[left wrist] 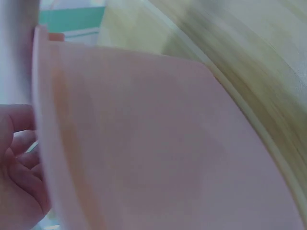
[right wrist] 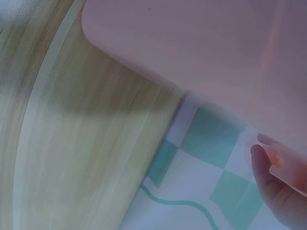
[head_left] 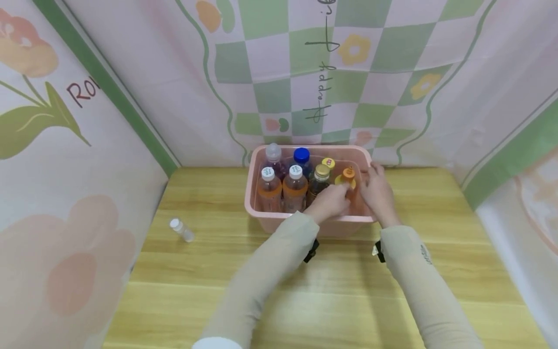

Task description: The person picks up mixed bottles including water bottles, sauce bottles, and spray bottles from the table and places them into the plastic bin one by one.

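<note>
A pink plastic bin (head_left: 279, 224) stands at the back of the table with several bottles in it. My left hand (head_left: 332, 201) reaches over its front rim, fingertips beside a bottle with an orange nozzle cap (head_left: 348, 173). In the left wrist view the bin wall hides part of that left hand (left wrist: 21, 167), and I cannot tell whether it holds the bottle. My right hand (head_left: 378, 194) grips the bin's right rim near the back corner. The right wrist view shows the right hand's fingers (right wrist: 263, 165) bent around the rim.
Two bottles with white caps (head_left: 295, 170), a blue-capped bottle (head_left: 302, 155), a clear-topped bottle (head_left: 273, 152) and a gold-capped dark bottle (head_left: 322, 171) fill the bin's left and middle. A small white-capped vial (head_left: 181, 230) lies on the table (head_left: 209, 281) at left. A patterned cloth (head_left: 357, 87) hangs behind.
</note>
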`<state>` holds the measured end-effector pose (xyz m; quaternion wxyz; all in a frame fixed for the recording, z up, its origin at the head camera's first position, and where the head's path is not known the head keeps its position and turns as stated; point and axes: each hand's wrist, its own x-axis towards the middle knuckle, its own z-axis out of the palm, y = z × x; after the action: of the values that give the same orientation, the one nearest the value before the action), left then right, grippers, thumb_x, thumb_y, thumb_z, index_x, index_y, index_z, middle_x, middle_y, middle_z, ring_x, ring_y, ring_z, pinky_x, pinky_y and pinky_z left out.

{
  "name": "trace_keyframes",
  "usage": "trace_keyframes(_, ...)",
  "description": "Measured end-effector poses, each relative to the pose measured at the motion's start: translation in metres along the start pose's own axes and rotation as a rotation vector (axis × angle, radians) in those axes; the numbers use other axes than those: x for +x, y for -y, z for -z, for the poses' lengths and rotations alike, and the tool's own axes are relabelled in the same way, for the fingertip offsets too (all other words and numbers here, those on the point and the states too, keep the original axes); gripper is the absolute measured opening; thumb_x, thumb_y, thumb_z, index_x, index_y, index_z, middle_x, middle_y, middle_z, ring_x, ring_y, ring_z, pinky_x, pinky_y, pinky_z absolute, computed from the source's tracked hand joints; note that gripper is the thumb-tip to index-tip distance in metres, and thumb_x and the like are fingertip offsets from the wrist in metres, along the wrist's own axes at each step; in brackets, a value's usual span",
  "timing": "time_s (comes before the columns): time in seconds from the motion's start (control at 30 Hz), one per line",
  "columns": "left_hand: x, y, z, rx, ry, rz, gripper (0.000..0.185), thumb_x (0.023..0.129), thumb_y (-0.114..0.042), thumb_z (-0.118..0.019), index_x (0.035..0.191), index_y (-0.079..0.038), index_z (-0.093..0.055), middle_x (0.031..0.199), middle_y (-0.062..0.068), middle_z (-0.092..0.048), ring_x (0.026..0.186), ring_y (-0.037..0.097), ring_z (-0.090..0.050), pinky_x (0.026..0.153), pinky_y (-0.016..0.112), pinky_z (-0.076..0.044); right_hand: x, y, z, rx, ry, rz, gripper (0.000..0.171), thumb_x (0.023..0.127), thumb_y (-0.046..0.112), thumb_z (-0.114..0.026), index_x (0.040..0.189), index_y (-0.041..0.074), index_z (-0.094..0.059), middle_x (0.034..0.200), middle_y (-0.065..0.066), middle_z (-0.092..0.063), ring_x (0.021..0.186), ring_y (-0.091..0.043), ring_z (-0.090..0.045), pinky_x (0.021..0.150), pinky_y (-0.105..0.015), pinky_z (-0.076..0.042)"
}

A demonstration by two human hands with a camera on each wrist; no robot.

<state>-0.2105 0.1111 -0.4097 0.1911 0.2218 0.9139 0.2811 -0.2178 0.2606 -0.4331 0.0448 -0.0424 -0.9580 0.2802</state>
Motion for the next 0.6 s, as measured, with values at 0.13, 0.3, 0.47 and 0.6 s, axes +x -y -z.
trace_keyframes(0.13, -0.014, 0.000, 0.009, -0.030, 0.031, -0.031, 0.037, 0.094, -0.011, -0.053, 0.130, -0.018, -0.055, 0.125, -0.003, -0.064, 0.095, 0.006, -0.061, 0.082, 0.017, -0.052, 0.000, 0.000, 0.000, 0.003, 0.016, -0.010, 0.048, 0.093, 0.008, -0.044, 0.134, -0.016, -0.039, 0.152, -0.030, -0.022, 0.124, -0.055, -0.040, 0.103, -0.064, -0.039)
trace_keyframes(0.3, -0.035, 0.005, 0.020, 0.008, 0.050, -0.148, 0.032, 0.094, -0.010, -0.052, 0.125, -0.016, -0.058, 0.123, -0.002, -0.065, 0.099, 0.006, -0.062, 0.082, 0.016, -0.052, -0.001, -0.001, 0.002, 0.001, 0.017, -0.012, 0.046, 0.093, 0.008, -0.045, 0.132, -0.015, -0.041, 0.152, -0.030, -0.021, 0.119, -0.055, -0.045, 0.098, -0.063, -0.043)
trace_keyframes(0.47, -0.058, 0.012, 0.031, 0.091, 0.051, -0.242, 0.029, 0.096, -0.014, -0.052, 0.124, -0.015, -0.060, 0.123, -0.002, -0.066, 0.107, 0.008, -0.063, 0.084, 0.014, -0.053, -0.001, -0.001, 0.001, 0.014, 0.014, -0.004, 0.042, 0.095, 0.011, -0.046, 0.130, -0.012, -0.045, 0.153, -0.030, -0.021, 0.123, -0.055, -0.041, 0.101, -0.065, -0.039)
trace_keyframes(0.6, -0.078, 0.018, 0.040, 0.122, 0.050, -0.259, 0.031, 0.096, -0.015, -0.051, 0.126, -0.015, -0.060, 0.125, -0.001, -0.066, 0.109, 0.009, -0.063, 0.087, 0.017, -0.053, 0.000, 0.000, 0.000, 0.023, 0.016, -0.007, 0.041, 0.095, 0.012, -0.046, 0.130, -0.010, -0.047, 0.153, -0.029, -0.020, 0.125, -0.055, -0.040, 0.103, -0.066, -0.037)
